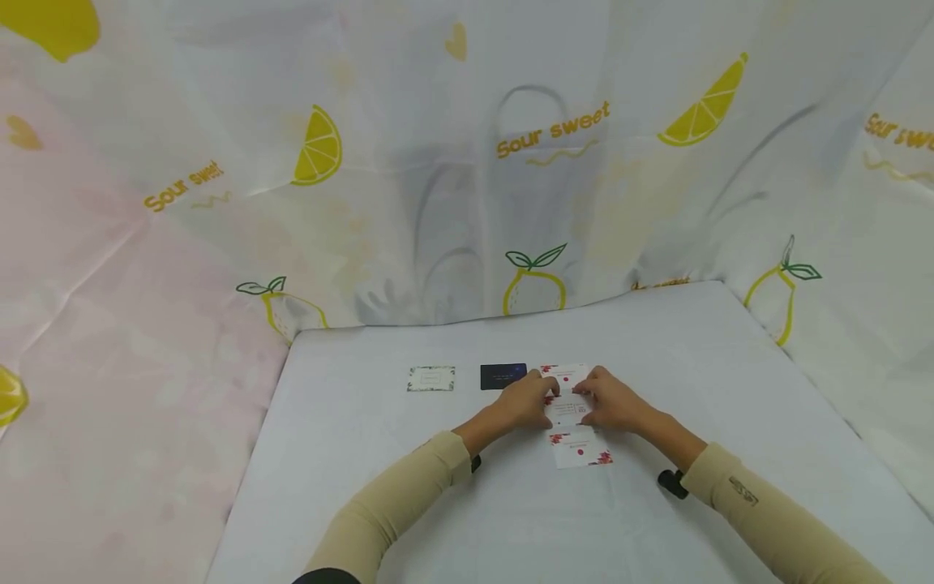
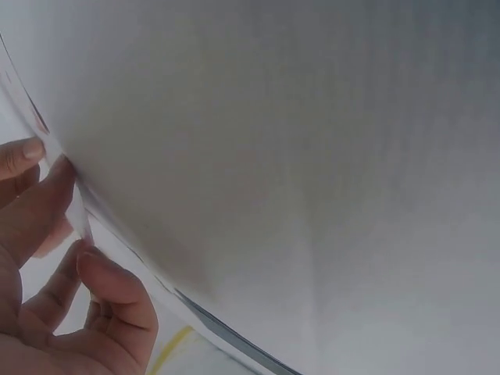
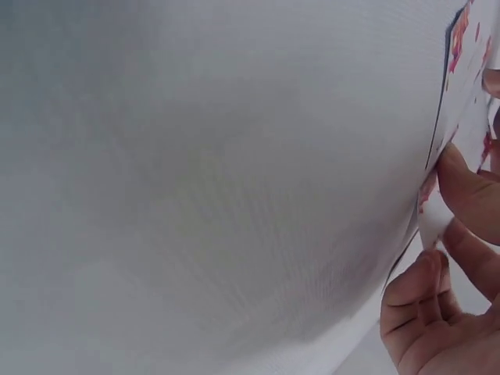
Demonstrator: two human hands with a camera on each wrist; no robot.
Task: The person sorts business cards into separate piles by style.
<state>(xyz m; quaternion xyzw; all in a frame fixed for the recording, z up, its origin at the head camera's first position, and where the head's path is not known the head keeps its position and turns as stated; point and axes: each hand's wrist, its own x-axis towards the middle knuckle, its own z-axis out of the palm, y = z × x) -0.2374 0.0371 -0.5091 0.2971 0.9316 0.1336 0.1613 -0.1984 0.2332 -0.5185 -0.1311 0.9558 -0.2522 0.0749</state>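
Observation:
Three white cards with red floral corners stand in a column on the table in the head view. My left hand (image 1: pixel 527 400) pinches the left edge of the middle white card (image 1: pixel 565 412), while my right hand (image 1: pixel 615 401) pinches its right edge. Just beyond it lies the far floral card (image 1: pixel 563 373), partly behind the fingers. Closer to me is the near floral card (image 1: pixel 581 451), flat and untouched. Up close in the right wrist view, the right thumb (image 3: pixel 462 183) and fingers bring the middle card's edge up at a tilt.
Left of the column, a dark blue card (image 1: pixel 502 376) and a cream card with a leafy border (image 1: pixel 431 379) lie in line with the far floral card. A lemon-print curtain (image 1: pixel 409 219) hangs behind the white table (image 1: pixel 350 454) and along its sides.

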